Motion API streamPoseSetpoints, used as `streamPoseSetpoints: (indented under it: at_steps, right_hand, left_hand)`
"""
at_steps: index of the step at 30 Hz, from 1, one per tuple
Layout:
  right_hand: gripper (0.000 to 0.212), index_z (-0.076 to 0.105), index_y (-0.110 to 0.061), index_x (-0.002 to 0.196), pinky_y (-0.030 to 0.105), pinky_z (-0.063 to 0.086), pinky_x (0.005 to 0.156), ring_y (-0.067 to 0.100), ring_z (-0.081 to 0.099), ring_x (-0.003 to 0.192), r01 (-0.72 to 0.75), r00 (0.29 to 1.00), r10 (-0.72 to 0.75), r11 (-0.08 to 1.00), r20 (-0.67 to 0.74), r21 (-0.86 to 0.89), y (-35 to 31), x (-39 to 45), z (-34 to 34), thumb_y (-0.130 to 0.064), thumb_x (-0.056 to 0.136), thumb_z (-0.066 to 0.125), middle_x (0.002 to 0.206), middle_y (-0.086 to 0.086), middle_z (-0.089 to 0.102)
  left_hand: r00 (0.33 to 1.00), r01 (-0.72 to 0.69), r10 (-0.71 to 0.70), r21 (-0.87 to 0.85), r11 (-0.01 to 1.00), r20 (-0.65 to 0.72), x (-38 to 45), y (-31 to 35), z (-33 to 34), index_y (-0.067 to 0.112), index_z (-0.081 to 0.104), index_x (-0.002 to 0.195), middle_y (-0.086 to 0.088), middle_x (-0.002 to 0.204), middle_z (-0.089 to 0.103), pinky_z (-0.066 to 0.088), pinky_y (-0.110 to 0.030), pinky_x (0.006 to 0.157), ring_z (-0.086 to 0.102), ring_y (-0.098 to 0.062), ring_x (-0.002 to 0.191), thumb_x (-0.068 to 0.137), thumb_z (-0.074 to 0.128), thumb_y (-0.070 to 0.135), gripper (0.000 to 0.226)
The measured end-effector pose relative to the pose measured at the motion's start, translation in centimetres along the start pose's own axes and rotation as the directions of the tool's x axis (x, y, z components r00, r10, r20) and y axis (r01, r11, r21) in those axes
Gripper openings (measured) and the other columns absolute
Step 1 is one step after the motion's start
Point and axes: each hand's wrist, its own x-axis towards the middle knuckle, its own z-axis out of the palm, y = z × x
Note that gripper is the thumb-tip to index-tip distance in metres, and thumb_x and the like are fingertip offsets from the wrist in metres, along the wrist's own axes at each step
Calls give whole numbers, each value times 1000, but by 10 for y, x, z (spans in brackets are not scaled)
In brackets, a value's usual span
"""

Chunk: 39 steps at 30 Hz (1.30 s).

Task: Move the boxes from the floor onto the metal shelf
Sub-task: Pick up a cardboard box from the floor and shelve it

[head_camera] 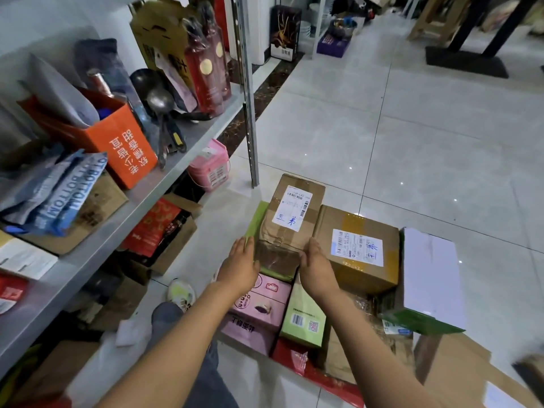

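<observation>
— So, what are your hands doing?
— Your left hand (239,267) is lying nearly flat, fingers straight, pressing the left side of the taped box (290,219). Your right hand (316,265) is pressing its right side, fingers straight too, thumb on the near edge. Neither is curling round it.
— Where is the box sitting?
— Between your palms, on top of a green box (255,220) in the pile on the floor (412,142). A bigger box (357,248) is touching it on the right; a pink box (260,298) is lying just below your wrists.
— And the arms?
— Both are reaching forward and down, nearly parallel. The shelf (164,184) is standing at your left, crowded.
</observation>
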Motion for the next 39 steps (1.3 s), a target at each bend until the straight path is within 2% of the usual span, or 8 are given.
streamPoseSetpoints:
  at_steps: [3, 6, 10, 12, 20, 27, 35, 39]
  right_hand:
    - [43, 39, -4, 141, 33, 40, 106, 29, 49, 129, -36, 999, 39, 997, -36, 67, -3, 6, 7, -20, 102, 40, 143, 14, 48]
    - [41, 41, -4, 138, 33, 44, 99, 30, 54, 122, -61, 995, 64, 997, -72, 46, -2, 13, 9, -19, 101, 42, 137, 15, 54]
    - [25, 50, -2, 119, 27, 41, 73, 31, 60, 100, -119, 990, 122, 992, -75, 49, -6, 23, 8, -12, 96, 50, 113, 17, 62]
    - [20, 52, -4, 110, 30, 44, 69, 31, 60, 95, -126, 987, 130, 991, -89, 52, -11, 25, 8, -7, 90, 56, 106, 15, 62]
    - [29, 59, -12, 105, 30, 52, 72, 28, 66, 91, -45, 975, 61, 996, -215, 76, -26, 6, 15, -1, 78, 60, 100, 8, 68]
    - [56, 54, -15, 138, 41, 45, 107, 22, 52, 129, 34, 963, 5, 990, -269, 139, -55, -12, 1, -7, 85, 66, 138, 5, 58]
    - [52, 57, -13, 135, 36, 44, 106, 22, 56, 121, 234, 905, -132, 949, -404, 213, -104, -49, -45, -13, 85, 70, 129, 3, 64]
    - [49, 60, -14, 133, 30, 40, 102, 24, 54, 120, 343, 840, -209, 920, -501, 190, -139, -75, -77, -12, 84, 70, 128, 5, 64]
  left_hand:
    - [1000, 22, -20, -163, 986, 16, 17, 4, 2, 13, 6, 154, -7, 160, 10, 18, -35, 119, 11, -22, 147, 98, 42, 15, 67]
    - [998, 35, -21, -248, 968, 56, 32, 5, -5, 16, 8, 154, -9, 157, 24, 29, -34, 114, 29, -27, 141, 97, 47, 14, 69]
    - [998, 56, -46, -360, 931, 37, 43, 7, -17, 18, 39, 143, -11, 138, 52, 39, -28, 101, 49, -28, 126, 93, 56, 10, 54]
    - [999, 39, -38, -388, 921, 12, 42, 9, -19, 16, 48, 137, -10, 133, 57, 39, -26, 98, 52, -27, 123, 92, 58, 9, 47]
    - [994, -29, -27, -485, 874, -108, 22, 1, -24, 19, 62, 124, 0, 123, 64, 43, -26, 96, 57, -19, 115, 84, 69, 13, 41]
    - [976, -7, -109, -523, 853, -191, 4, 4, -53, 17, 58, 101, 0, 111, 64, 47, -29, 87, 58, -16, 104, 83, 72, 22, 23]
    - [929, -148, -73, -545, 825, -363, -36, 21, -126, 16, 60, 94, 3, 103, 65, 45, -28, 86, 59, -15, 102, 82, 73, 21, 19]
    - [884, -223, -73, -554, 802, -462, -65, 36, -164, 21, 64, 97, 6, 104, 67, 49, -39, 93, 61, -14, 102, 74, 74, 35, 28]
